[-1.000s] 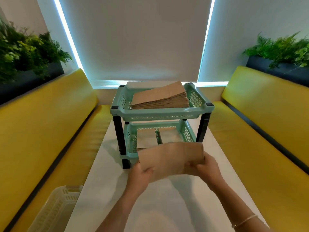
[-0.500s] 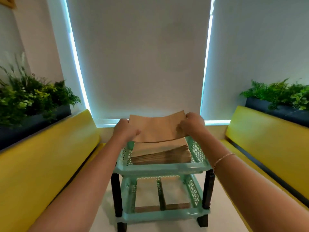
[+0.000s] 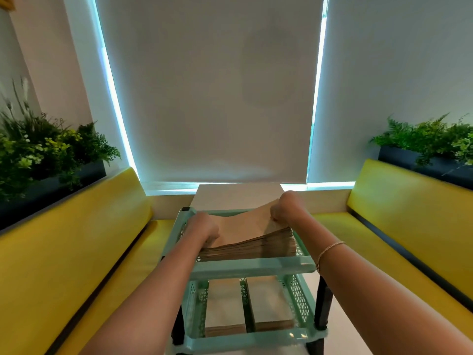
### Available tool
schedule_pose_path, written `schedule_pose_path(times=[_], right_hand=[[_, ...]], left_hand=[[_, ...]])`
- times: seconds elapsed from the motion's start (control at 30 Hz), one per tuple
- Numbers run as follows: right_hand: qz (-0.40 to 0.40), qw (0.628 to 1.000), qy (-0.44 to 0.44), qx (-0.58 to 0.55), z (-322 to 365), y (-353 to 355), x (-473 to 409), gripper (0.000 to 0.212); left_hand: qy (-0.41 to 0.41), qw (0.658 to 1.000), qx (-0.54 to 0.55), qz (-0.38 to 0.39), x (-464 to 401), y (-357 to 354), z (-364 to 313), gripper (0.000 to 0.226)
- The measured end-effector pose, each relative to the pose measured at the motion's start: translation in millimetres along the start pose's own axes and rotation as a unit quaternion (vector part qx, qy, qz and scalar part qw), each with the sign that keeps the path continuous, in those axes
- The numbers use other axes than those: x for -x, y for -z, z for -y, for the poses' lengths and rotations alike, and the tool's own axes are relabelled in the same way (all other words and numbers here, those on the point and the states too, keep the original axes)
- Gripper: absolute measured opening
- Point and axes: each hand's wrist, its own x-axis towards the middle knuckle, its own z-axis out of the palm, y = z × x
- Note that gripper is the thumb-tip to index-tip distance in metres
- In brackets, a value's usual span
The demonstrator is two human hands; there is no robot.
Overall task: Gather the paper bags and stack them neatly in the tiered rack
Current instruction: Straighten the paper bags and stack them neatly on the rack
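Observation:
A mint-green tiered rack (image 3: 252,270) stands on the white table in front of me. Its top tier holds a thick stack of brown paper bags (image 3: 256,245). One brown paper bag (image 3: 245,226) lies curved on top of that stack. My left hand (image 3: 203,226) grips the bag's left edge at the stack. My right hand (image 3: 282,210) holds its far right corner, fingers curled. The lower tier shows two low piles of paper bags (image 3: 273,325) either side of a divider.
Yellow benches run along both sides, the left bench (image 3: 64,254) and the right bench (image 3: 409,219). Planters with green plants (image 3: 43,155) sit behind each bench. A white blind covers the window ahead. The white table (image 3: 235,194) extends beyond the rack.
Both hands lowered the paper bag from above the top tier down onto the stack. A second ago the bag was held low in front of the rack.

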Motion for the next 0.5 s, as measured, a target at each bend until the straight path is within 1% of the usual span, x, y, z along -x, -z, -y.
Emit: schedule_pose_path(times=[0.07, 0.1, 0.17, 0.27, 0.33, 0.37, 0.4, 0.43, 0.5], right_hand=[[-0.001, 1.0, -0.001, 0.008, 0.1, 0.6, -0.9, 0.02], [-0.002, 1.0, -0.004, 0.012, -0.4, 0.9, -2.0, 0.02], [-0.002, 1.0, -0.01, 0.011, -1.8, 0.5, -2.9, 0.019], [0.018, 0.999, -0.029, 0.017, -2.6, 0.1, -5.3, 0.022], [0.088, 0.994, -0.062, -0.002, -3.1, 0.6, -5.9, 0.019], [0.138, 0.987, -0.081, -0.024, -2.6, 1.2, -3.5, 0.021], [0.179, 0.978, -0.094, -0.048, -3.4, 1.5, -2.0, 0.027], [0.21, 0.968, -0.112, -0.076, -3.9, 2.1, 0.4, 0.03], [0.239, 0.952, -0.15, -0.119, -7.0, 1.9, 3.5, 0.037]], left_hand=[[0.021, 0.997, 0.069, -0.003, -3.3, -1.6, -0.2, 0.037], [0.022, 0.996, 0.083, -0.001, -5.2, -2.2, -0.2, 0.039], [0.014, 0.998, 0.069, -0.002, -5.7, -2.1, -1.6, 0.039], [0.021, 0.998, 0.051, 0.021, -3.2, -2.6, -3.2, 0.026], [0.018, 0.999, 0.035, 0.03, -1.5, -2.0, -3.3, 0.027], [0.019, 0.999, 0.039, 0.033, -3.6, -2.9, -2.4, 0.03], [0.018, 0.999, 0.034, 0.037, -5.6, -4.8, -1.9, 0.031], [0.019, 0.999, 0.032, 0.034, -5.7, -6.8, -1.5, 0.03], [0.018, 0.999, 0.04, 0.023, -7.4, -11.3, -0.4, 0.03]])
